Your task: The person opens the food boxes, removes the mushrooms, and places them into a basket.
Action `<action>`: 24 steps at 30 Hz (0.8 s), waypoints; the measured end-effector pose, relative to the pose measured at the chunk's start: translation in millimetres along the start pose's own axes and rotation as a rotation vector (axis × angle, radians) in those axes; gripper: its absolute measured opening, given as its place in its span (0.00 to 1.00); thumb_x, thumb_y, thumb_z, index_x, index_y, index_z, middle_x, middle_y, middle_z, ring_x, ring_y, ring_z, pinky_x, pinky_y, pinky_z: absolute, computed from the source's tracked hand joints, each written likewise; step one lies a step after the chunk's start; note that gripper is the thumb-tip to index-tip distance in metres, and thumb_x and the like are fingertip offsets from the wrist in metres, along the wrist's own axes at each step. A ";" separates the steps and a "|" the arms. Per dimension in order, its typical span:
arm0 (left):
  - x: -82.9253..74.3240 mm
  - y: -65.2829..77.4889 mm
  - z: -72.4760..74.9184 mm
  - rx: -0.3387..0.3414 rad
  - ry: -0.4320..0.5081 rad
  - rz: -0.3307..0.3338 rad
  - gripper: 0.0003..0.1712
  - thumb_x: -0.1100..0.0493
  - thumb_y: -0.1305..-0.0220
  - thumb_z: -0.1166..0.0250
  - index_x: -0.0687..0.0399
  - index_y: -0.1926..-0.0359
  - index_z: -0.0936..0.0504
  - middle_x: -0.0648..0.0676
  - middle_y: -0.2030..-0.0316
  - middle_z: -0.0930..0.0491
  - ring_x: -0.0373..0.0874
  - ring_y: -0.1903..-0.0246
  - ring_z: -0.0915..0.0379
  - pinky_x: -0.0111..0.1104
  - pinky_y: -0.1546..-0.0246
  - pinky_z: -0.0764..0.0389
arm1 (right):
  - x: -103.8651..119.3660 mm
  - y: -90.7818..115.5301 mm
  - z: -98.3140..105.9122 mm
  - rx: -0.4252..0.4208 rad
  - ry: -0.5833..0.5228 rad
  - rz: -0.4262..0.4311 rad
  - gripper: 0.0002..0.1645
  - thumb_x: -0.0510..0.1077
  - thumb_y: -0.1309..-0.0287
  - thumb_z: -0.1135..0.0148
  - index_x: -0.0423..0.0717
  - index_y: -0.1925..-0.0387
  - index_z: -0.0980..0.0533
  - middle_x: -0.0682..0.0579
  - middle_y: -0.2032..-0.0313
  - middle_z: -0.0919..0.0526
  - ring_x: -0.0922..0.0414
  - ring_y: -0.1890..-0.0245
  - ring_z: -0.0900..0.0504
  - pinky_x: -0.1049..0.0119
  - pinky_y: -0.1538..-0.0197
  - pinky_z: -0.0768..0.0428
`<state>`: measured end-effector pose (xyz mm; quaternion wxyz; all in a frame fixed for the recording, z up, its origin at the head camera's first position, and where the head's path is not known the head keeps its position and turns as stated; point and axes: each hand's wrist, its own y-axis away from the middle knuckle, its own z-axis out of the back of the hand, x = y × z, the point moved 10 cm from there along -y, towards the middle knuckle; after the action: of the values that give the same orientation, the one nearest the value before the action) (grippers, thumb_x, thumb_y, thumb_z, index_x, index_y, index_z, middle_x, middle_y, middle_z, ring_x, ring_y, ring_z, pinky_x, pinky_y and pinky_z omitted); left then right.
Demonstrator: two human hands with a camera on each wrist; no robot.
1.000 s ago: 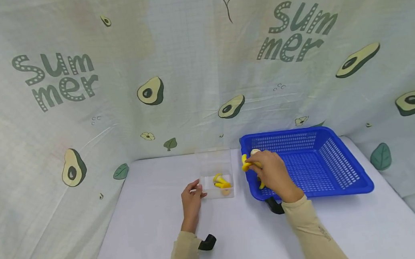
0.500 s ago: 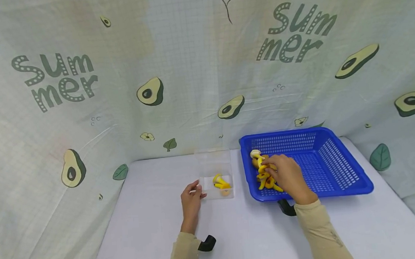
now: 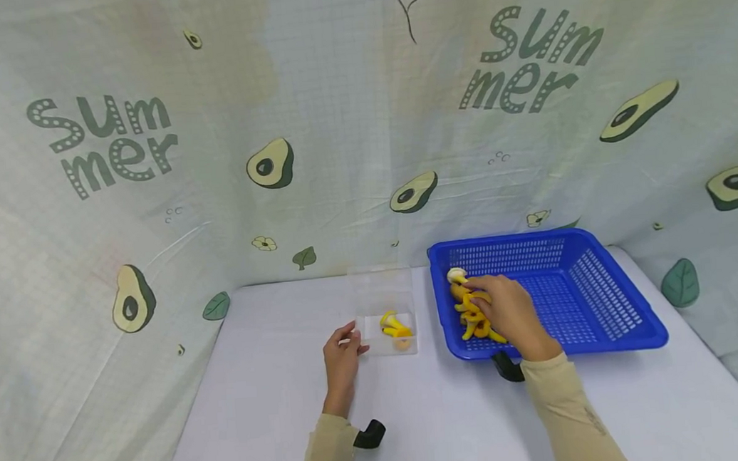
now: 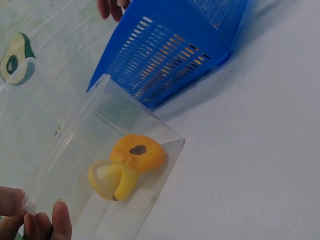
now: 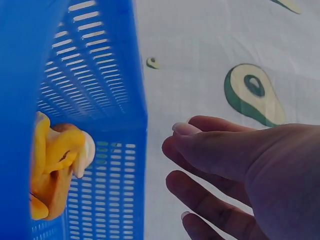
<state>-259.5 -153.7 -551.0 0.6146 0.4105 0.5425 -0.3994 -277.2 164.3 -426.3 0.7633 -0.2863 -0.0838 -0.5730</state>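
Note:
My left hand (image 3: 342, 361) pinches the left edge of a clear plastic box (image 3: 369, 327), whose clear lid stands raised behind. Inside the box lie small yellow pieces (image 4: 137, 152); one has a rounded top with a brown patch. My right hand (image 3: 510, 313) is over the left part of a blue basket (image 3: 580, 308), its fingers close to a heap of yellow pieces (image 3: 475, 323), some curved like small bananas. A white-topped piece (image 3: 456, 274) lies at the heap's back. In the right wrist view the fingers (image 5: 205, 195) are loosely bent, with nothing seen between them.
Both the box and the basket stand on a white-covered table (image 3: 278, 408), the basket to the right of the box. Behind them hangs a pale cloth (image 3: 329, 119) printed with avocados and lettering. A black curved piece (image 3: 369, 434) sticks out at the left wrist.
My right hand has moved from the basket's left rim rightward over the heap and let go of the yellow piece it held. My left hand stays at the box.

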 end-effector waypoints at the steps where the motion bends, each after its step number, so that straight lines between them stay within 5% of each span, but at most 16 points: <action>1: 0.6 -0.4 -0.1 0.000 -0.003 -0.002 0.18 0.71 0.25 0.39 0.74 0.38 0.20 0.58 0.60 0.25 0.40 0.72 0.23 0.26 0.65 0.10 | 1.2 0.8 1.0 -0.002 -0.001 0.003 0.16 0.31 0.37 0.28 0.38 0.48 0.13 0.38 0.51 0.11 0.37 0.55 0.14 0.39 0.56 0.13; 8: 0.9 -0.9 -0.3 -0.004 -0.003 0.002 0.18 0.71 0.25 0.40 0.74 0.38 0.19 0.59 0.60 0.25 0.40 0.73 0.22 0.27 0.65 0.10 | 24.2 4.8 4.8 -0.018 -0.040 0.037 0.16 0.30 0.39 0.27 0.38 0.49 0.12 0.39 0.50 0.11 0.38 0.51 0.14 0.39 0.50 0.14; 13: -3.3 1.6 -0.5 -0.002 -0.006 -0.002 0.19 0.69 0.24 0.39 0.74 0.37 0.20 0.59 0.59 0.25 0.41 0.72 0.21 0.28 0.65 0.10 | 54.1 5.0 -0.7 -0.055 -0.054 0.148 0.17 0.29 0.45 0.23 0.40 0.52 0.12 0.43 0.53 0.10 0.42 0.50 0.13 0.40 0.46 0.14; 17: -4.7 2.2 0.1 -0.002 -0.003 -0.006 0.19 0.69 0.24 0.39 0.75 0.37 0.21 0.59 0.58 0.25 0.41 0.72 0.21 0.28 0.65 0.10 | 77.0 4.4 -10.2 -0.070 -0.039 0.221 0.19 0.30 0.47 0.21 0.43 0.52 0.12 0.47 0.53 0.10 0.45 0.50 0.12 0.44 0.51 0.12; 24: -0.9 -1.0 0.3 0.000 0.026 -0.013 0.18 0.71 0.25 0.40 0.76 0.38 0.20 0.59 0.60 0.25 0.39 0.74 0.22 0.26 0.66 0.10 | 104.8 0.0 -39.9 -0.002 -0.040 0.291 0.19 0.32 0.46 0.21 0.45 0.52 0.12 0.49 0.52 0.10 0.46 0.50 0.13 0.46 0.44 0.14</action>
<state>-260.4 -154.3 -550.2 0.6050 0.4122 0.5530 -0.3979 -250.6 56.3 -411.4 0.8362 -0.3078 -0.0561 -0.4504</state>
